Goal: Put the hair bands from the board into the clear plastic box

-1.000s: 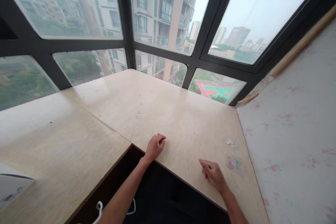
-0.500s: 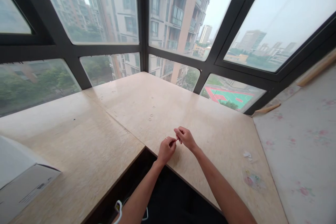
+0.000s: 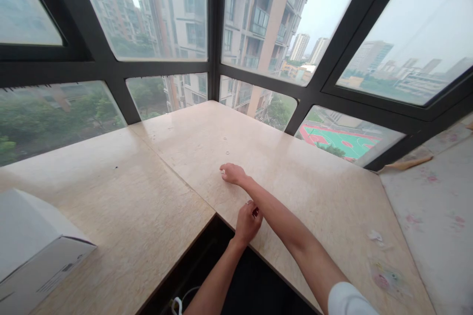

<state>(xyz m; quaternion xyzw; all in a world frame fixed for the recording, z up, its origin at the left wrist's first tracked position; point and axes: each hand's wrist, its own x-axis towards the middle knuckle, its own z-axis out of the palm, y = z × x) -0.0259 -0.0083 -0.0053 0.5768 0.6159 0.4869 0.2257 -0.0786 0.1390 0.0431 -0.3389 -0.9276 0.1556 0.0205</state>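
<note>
The right hand (image 3: pixel 233 173) has moved from the left hand (image 3: pixel 248 224) to a near ring (image 3: pixel 222 172), bringing it within reach, fingers narrowly spaced, grip indeterminate, while the left stays curled, contents unclear, two far rings (image 3: pixel 227 153) lying beyond on the table (image 3: pixel 314 182).
</note>
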